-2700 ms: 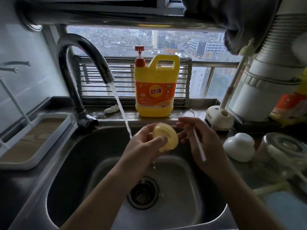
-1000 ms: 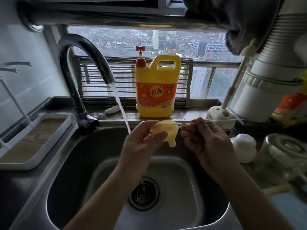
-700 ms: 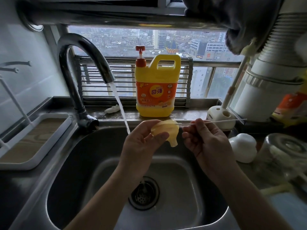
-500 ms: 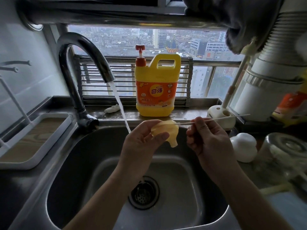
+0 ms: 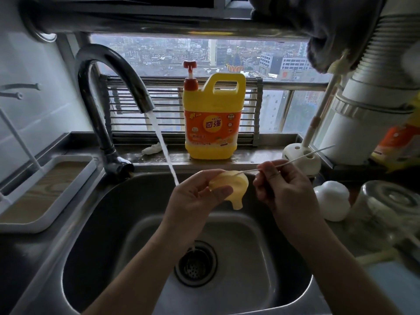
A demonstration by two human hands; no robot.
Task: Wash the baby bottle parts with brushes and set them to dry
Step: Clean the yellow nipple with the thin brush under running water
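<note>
Over the middle of the steel sink (image 5: 250, 258), near its far wall, the left hand (image 5: 195, 198) holds the yellow silicone teat (image 5: 234, 187). The thumb lies across its near face and the fingers curl behind its wide base, so the tip hangs down and drips fall into the basin. To the right, the right hand (image 5: 279, 189) pinches the stem of a thin wire brush (image 5: 295, 159) between thumb and fingertips, a fine grip suited to a slender tool. The stem slants up to the far right and its working end meets the teat's upper rim; whether it enters a hole there cannot be told. The faucet (image 5: 109, 64) runs, and its water stream (image 5: 161, 142) falls just left of the left hand toward the drain (image 5: 195, 264), probably left on for quick rinsing. A yellow detergent jug (image 5: 213, 123) stands on the far ledge. A white-rimmed tray (image 5: 41, 226) sits at the left, a likely drying place. A white cap (image 5: 331, 201) and a clear bottle (image 5: 386, 201) lie on the right counter.
</note>
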